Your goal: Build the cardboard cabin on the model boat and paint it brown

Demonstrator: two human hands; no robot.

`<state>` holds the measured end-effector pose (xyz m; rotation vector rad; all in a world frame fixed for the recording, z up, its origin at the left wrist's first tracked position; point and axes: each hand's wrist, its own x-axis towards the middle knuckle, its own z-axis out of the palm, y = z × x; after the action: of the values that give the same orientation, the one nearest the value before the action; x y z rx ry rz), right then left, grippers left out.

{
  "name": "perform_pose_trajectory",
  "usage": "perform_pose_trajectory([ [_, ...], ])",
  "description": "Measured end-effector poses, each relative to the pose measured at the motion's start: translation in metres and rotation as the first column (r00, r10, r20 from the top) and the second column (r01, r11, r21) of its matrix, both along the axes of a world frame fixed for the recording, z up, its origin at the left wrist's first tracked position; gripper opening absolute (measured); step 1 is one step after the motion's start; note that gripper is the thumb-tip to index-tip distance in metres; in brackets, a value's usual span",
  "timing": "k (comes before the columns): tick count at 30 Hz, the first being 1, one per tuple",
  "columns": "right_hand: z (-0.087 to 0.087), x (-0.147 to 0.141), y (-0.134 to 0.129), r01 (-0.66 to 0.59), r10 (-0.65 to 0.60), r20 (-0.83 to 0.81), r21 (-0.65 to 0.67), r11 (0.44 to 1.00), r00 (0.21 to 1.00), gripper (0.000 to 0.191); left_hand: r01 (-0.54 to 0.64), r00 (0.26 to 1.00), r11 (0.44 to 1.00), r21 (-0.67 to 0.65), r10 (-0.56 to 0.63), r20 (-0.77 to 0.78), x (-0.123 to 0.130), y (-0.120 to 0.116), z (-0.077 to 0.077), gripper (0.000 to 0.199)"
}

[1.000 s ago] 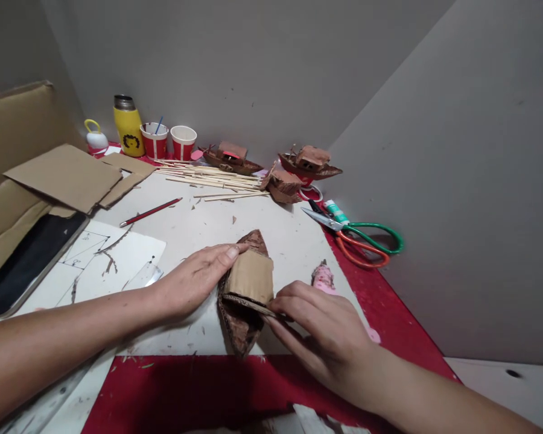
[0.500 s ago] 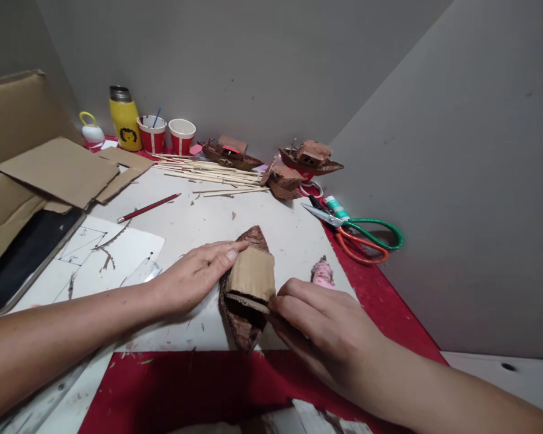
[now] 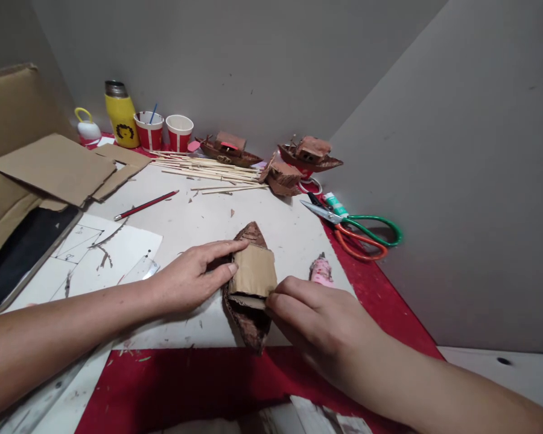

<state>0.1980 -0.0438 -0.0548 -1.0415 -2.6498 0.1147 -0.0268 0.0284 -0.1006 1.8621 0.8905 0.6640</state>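
A brown-painted cardboard model boat (image 3: 248, 328) lies on the white sheet, its pointed ends facing away from and toward me. A plain tan cardboard roof (image 3: 253, 269) curves over its middle, with a gap and a narrow cardboard edge at the near side. My left hand (image 3: 192, 277) grips the boat's left side, index finger on the roof's far left corner and thumb at its left edge. At the near right corner, the closed fingers of my right hand (image 3: 317, 319) pinch the cardboard edge. My fingertips there are partly hidden.
Scissors (image 3: 362, 229), a glue stick (image 3: 336, 205) and a pink-wrapped tool (image 3: 321, 270) lie to the right. Wooden sticks (image 3: 208, 169), finished boats (image 3: 230, 149), paper cups (image 3: 180, 134) and a yellow bottle (image 3: 122, 120) stand behind. Cardboard (image 3: 54, 169), a pencil (image 3: 147, 205) and a phone (image 3: 22, 259) are left.
The boat's near end has swung slightly right. My left thumb has slid down along the roof's left edge, spreading from the index finger. My right hand keeps its pinch at the near right corner.
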Motion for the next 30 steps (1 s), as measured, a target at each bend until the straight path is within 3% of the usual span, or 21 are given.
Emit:
perform_pose_trajectory([
  [5, -0.001, 0.002, 0.004, -0.001, 0.002, -0.062, 0.004, 1.0, 0.998, 0.02, -0.019, 1.0, 1.0, 0.018, 0.018, 0.023, 0.001, 0.001, -0.003, 0.049],
  [15, -0.01, 0.0, 0.007, 0.003, -0.004, -0.018, -0.023, 1.0, 1.0, 0.021, -0.018, 0.999, 0.999, 0.029, 0.017, 0.032, 0.0, 0.001, -0.009, 0.05],
  [23, -0.001, 0.005, 0.011, 0.031, -0.041, -0.059, -0.16, 0.987, 0.997, 0.013, -0.006, 0.999, 0.999, 0.053, 0.008, -0.038, -0.003, 0.003, -0.005, 0.054],
  [30, -0.005, -0.007, 0.013, 0.027, -0.027, -0.005, 0.056, 0.998, 1.0, 0.015, -0.014, 1.0, 1.0, 0.009, 0.014, -0.011, -0.006, 0.003, 0.001, 0.059],
])
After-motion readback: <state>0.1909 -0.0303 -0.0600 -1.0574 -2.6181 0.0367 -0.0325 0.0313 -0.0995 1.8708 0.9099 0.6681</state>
